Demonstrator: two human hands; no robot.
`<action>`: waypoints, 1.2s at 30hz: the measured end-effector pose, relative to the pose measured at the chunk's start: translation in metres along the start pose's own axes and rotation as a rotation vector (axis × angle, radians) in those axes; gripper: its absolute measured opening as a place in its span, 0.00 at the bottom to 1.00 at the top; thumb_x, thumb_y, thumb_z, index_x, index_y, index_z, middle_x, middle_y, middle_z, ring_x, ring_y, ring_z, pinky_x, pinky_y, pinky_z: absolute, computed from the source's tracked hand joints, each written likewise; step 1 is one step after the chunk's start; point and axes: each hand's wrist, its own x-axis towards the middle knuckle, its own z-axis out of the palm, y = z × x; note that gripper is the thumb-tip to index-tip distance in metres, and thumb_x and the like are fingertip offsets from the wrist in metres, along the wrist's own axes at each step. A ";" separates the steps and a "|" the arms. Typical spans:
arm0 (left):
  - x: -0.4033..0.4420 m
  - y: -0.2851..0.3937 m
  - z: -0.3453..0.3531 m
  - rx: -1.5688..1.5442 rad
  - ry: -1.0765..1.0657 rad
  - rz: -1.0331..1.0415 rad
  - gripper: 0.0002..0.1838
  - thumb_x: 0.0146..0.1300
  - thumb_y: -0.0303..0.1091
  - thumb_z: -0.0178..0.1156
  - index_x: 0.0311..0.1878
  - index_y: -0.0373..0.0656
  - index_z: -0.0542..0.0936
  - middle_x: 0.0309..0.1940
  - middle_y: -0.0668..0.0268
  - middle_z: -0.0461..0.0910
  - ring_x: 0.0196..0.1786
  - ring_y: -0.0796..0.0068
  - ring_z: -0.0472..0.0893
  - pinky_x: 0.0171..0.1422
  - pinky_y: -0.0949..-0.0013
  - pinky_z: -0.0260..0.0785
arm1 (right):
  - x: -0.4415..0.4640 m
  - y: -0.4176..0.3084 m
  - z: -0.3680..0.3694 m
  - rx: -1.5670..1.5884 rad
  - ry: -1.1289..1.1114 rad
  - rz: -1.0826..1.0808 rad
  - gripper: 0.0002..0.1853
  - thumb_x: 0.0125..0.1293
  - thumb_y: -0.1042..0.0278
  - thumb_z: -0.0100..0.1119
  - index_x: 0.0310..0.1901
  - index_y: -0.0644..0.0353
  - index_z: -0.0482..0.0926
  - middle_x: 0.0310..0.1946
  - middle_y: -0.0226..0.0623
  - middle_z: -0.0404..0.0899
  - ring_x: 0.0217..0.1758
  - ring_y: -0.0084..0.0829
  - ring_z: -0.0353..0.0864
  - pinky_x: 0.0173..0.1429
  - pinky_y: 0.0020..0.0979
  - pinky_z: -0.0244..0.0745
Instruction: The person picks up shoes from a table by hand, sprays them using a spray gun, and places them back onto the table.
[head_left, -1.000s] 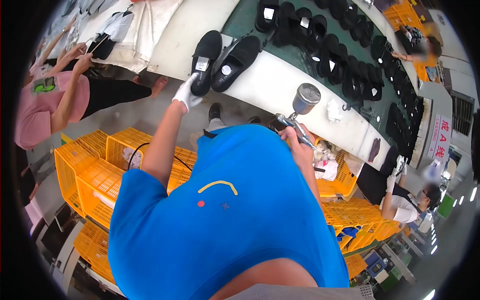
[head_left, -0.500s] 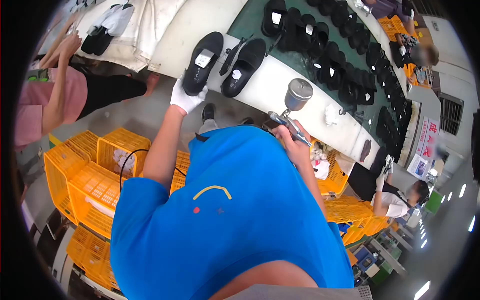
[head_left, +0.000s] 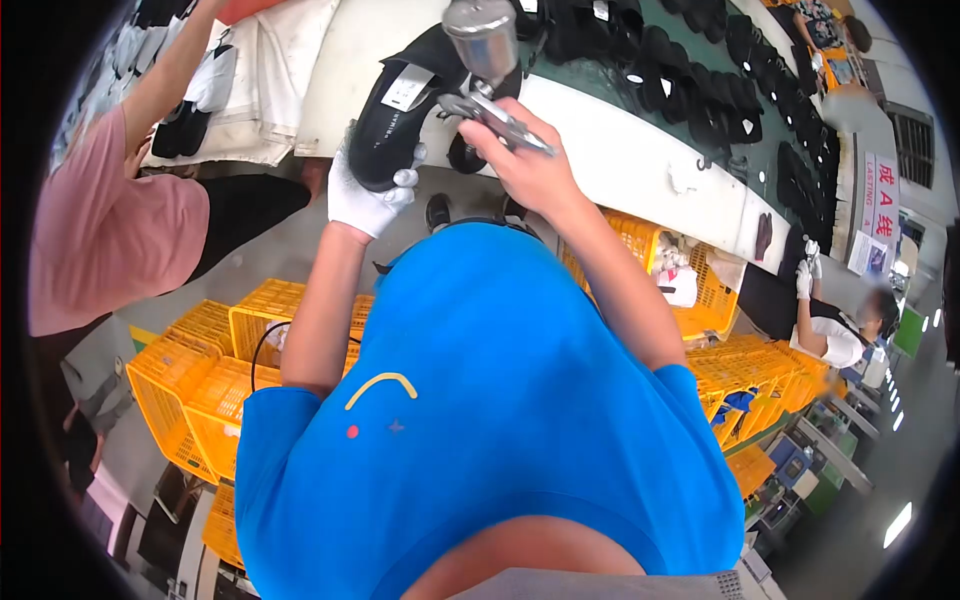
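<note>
My left hand (head_left: 366, 190), in a white glove, grips the heel end of a black slip-on shoe (head_left: 381, 140) with a white label inside. The shoe is held over the table's near edge. My bare right hand (head_left: 530, 150) is wrapped round a metal spray gun (head_left: 500, 125) with a silver cup (head_left: 482, 40) on top. The gun's nozzle points left toward the shoe's side. Behind the gun lies a second black shoe (head_left: 465, 157), mostly hidden by it.
A white table edge (head_left: 600, 140) borders a green surface (head_left: 600, 85) bearing rows of black shoes (head_left: 680, 75). Yellow crates (head_left: 210, 385) stand behind me on both sides. A person in a pink top (head_left: 130, 235) is at the left; another person (head_left: 830, 340) works at the right.
My right hand has brought the spray gun up and left, from beside my body to the held shoe. The shoe has moved slightly left and its toe is now partly behind the gun.
</note>
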 end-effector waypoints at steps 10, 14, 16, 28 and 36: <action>-0.001 -0.009 0.012 0.057 0.008 -0.082 0.36 0.75 0.64 0.40 0.71 0.45 0.69 0.52 0.42 0.76 0.35 0.56 0.78 0.26 0.66 0.68 | 0.024 0.007 0.017 -0.236 0.180 -0.181 0.15 0.65 0.54 0.71 0.37 0.59 0.83 0.26 0.36 0.82 0.33 0.37 0.80 0.40 0.35 0.75; -0.004 -0.011 0.012 0.058 0.008 -0.075 0.36 0.75 0.65 0.39 0.71 0.46 0.70 0.53 0.41 0.76 0.34 0.56 0.78 0.25 0.66 0.67 | 0.025 0.013 0.017 -0.274 0.171 -0.124 0.18 0.60 0.50 0.75 0.38 0.56 0.85 0.35 0.41 0.86 0.47 0.46 0.80 0.50 0.41 0.78; -0.006 -0.013 0.012 0.075 0.036 -0.062 0.36 0.75 0.65 0.39 0.71 0.46 0.70 0.53 0.41 0.77 0.33 0.56 0.78 0.24 0.66 0.67 | 0.023 0.015 0.020 -0.285 0.191 -0.167 0.16 0.61 0.51 0.74 0.37 0.57 0.85 0.32 0.39 0.84 0.42 0.43 0.80 0.47 0.39 0.77; -0.010 -0.013 0.010 0.086 0.129 -0.031 0.31 0.77 0.61 0.40 0.68 0.50 0.74 0.57 0.53 0.80 0.47 0.50 0.81 0.32 0.63 0.74 | 0.008 0.011 0.026 -0.303 0.136 -0.224 0.15 0.61 0.53 0.74 0.39 0.56 0.87 0.35 0.35 0.86 0.42 0.39 0.81 0.50 0.35 0.77; -0.009 -0.014 0.012 0.138 0.095 0.005 0.29 0.78 0.58 0.39 0.69 0.51 0.73 0.58 0.59 0.81 0.52 0.55 0.82 0.35 0.62 0.74 | -0.001 0.007 0.030 -0.313 0.118 -0.308 0.16 0.60 0.53 0.74 0.35 0.58 0.85 0.31 0.35 0.84 0.41 0.41 0.81 0.50 0.37 0.77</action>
